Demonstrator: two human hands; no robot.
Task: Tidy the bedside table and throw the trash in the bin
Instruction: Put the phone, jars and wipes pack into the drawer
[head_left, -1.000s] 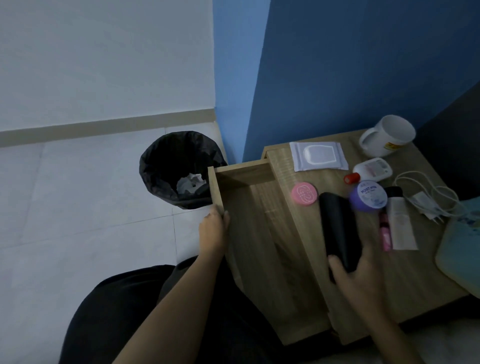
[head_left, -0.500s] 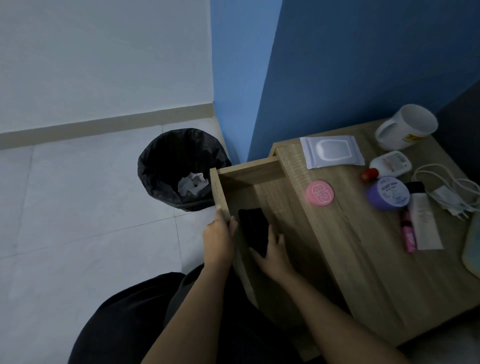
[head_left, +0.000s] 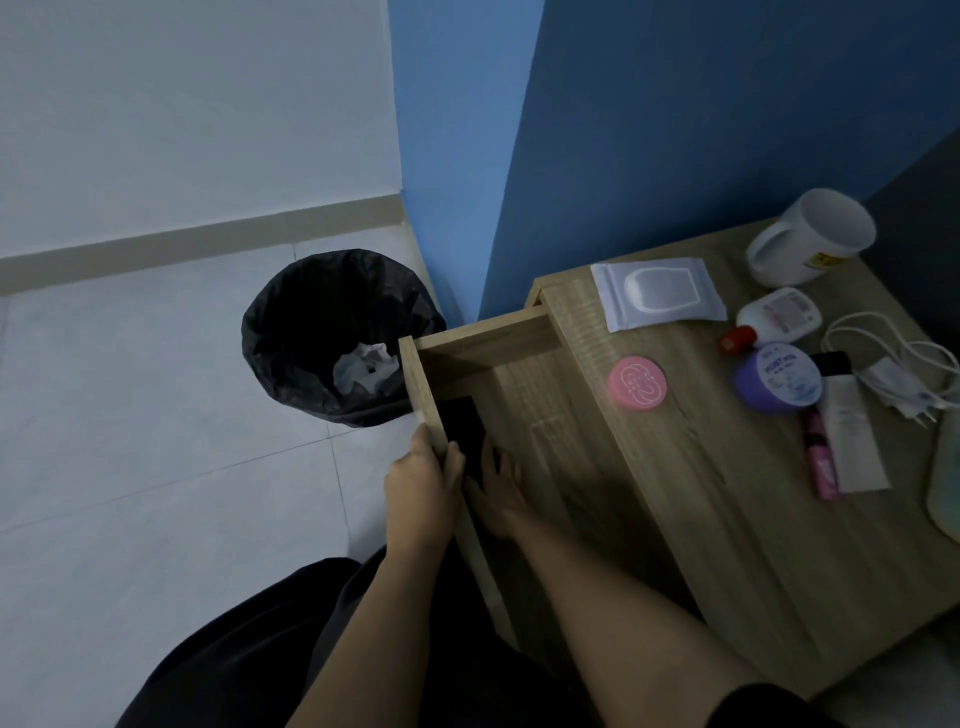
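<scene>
Our left hand (head_left: 423, 483) gripped the front panel of the pulled-out light wooden drawer (head_left: 524, 384), thumb and fingers clamped over its top edge. Our right hand (head_left: 498, 501) lay inside the drawer, fingers fairly straight, touching the near end of the flat black rectangular case (head_left: 460, 423), which lay on the drawer floor against that panel. The round bin lined with black plastic (head_left: 291, 332) stood just beside the drawer, crumpled white paper (head_left: 366, 364) inside.

The bin (head_left: 291, 364) stands on the floor (head_left: 156, 415), left of the open drawer (head_left: 522, 410), with paper (head_left: 366, 366) in it. A case (head_left: 460, 423), perhaps a wallet, lies in the drawer against its front. On the table (head_left: 727, 545), wipes (head_left: 657, 293) and mug (head_left: 810, 236) sit behind jar (head_left: 779, 376) and charger (head_left: 893, 369).
</scene>
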